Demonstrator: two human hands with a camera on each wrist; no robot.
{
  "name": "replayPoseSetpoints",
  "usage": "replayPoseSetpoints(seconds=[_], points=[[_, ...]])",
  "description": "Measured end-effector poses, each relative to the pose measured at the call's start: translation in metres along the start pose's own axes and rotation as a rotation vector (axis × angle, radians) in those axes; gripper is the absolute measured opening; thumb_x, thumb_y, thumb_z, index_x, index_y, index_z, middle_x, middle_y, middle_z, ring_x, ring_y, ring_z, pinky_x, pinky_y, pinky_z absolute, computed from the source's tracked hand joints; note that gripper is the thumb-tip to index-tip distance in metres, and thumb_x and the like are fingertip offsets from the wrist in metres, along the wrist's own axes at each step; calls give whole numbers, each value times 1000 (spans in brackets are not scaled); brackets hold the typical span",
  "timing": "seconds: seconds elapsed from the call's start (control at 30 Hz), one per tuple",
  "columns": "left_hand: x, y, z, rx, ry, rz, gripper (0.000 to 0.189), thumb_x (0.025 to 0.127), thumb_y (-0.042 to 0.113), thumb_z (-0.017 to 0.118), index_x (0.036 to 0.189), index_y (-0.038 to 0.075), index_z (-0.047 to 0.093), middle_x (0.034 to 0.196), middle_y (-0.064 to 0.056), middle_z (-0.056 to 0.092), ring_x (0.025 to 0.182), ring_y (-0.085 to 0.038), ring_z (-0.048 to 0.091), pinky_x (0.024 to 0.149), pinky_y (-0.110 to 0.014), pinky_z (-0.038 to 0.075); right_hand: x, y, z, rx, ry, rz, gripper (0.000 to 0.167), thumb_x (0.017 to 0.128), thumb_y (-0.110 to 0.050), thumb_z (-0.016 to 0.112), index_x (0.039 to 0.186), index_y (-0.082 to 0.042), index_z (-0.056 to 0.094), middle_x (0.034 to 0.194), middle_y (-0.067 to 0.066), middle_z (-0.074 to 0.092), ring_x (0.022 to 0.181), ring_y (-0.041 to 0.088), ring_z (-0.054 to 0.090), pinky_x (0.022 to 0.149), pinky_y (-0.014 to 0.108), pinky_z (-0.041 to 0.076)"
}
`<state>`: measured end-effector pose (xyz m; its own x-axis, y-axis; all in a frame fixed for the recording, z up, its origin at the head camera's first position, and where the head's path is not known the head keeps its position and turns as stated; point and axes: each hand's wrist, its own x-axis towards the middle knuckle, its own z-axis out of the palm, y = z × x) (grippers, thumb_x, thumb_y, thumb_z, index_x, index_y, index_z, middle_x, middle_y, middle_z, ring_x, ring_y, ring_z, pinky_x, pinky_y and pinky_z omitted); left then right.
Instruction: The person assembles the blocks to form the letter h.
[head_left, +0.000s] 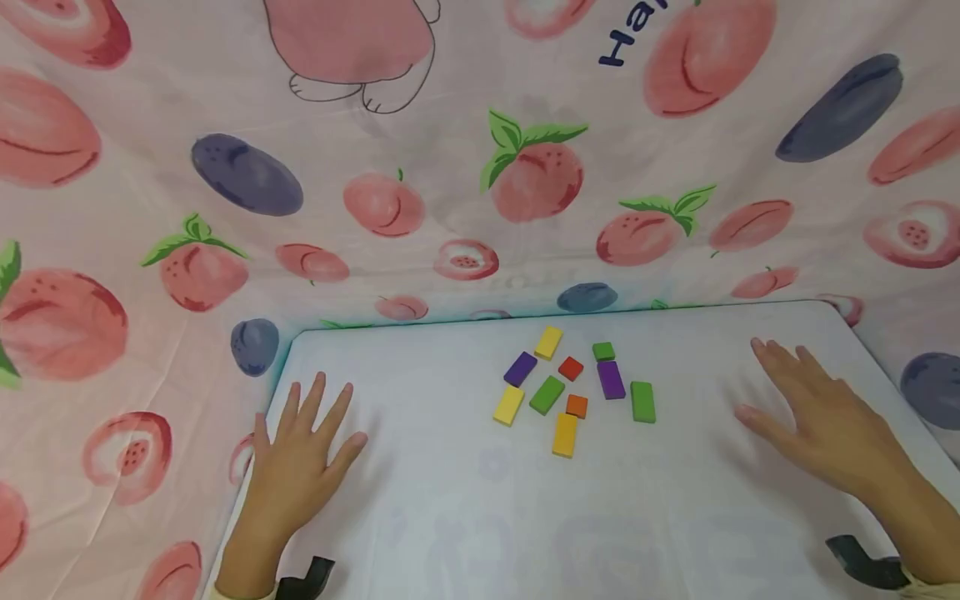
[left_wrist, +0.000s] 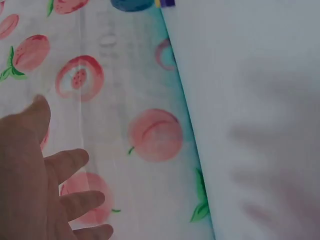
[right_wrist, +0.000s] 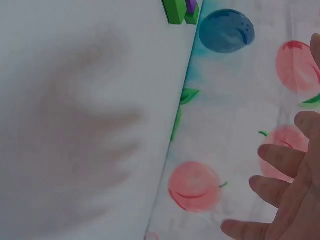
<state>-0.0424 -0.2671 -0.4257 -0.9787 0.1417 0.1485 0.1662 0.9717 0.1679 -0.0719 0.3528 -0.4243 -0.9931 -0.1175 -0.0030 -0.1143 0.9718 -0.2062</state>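
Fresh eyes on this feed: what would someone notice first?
First, the bright blocks, clustered toward the far edge of the white table. Then the left hand and right hand, both empty, on either side of them. Beyond the table, cloth printed with pink fruit fills the background.

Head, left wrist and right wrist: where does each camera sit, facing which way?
Head: head-worn, facing forward and down at coloured blocks on a white surface; left hand, right hand and parts of the forearms show.
Left wrist: on that wrist, facing the white surface's edge and fruit-print cloth; left hand at lower left.
Right wrist: on that wrist, facing the white surface and fruit-print cloth too; right hand at lower right.
Shared: both wrist views catch coloured blocks at the top edge.
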Motion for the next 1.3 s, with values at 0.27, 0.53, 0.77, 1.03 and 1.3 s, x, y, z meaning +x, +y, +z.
replayPoseSetpoints(seconds=[0.27,0.53,0.77,1.03,1.3], points=[[10,34,24,-262,65,31,53,107,41,51,151,12,51,153,-14,51,138,-40,52,103,-65,45,10,-12,14,141,-21,-49,80,101,-51,57,165,-22,19,140,25,60,115,51,62,87,74,46],[28,71,58,-524,13,-58,43,105,39,56,137,11,65,120,-4,69,100,-17,68,83,-39,57,28,-26,38,303,-30,-46,63,100,-43,64,149,-6,50,108,16,74,97,34,70,75,45,59],[47,99,90,-682,-64,-136,36,103,37,60,123,9,73,103,-2,72,90,-13,66,78,-32,56,39,-29,54,469,-133,49,57,102,-44,61,145,-7,54,105,10,75,87,17,67,65,24,53],[70,125,109,-692,-108,-185,33,100,39,65,114,11,77,97,-2,72,88,-15,65,77,-32,55,55,-38,66,590,-252,165,63,100,-52,60,145,-7,54,114,14,72,90,20,65,70,26,55],[86,142,118,-633,-112,-247,34,93,42,73,102,10,78,89,-1,70,81,-13,61,72,-31,51,66,-45,74,701,-332,277,68,97,-52,65,143,-4,53,98,9,70,80,18,63,66,27,53]])
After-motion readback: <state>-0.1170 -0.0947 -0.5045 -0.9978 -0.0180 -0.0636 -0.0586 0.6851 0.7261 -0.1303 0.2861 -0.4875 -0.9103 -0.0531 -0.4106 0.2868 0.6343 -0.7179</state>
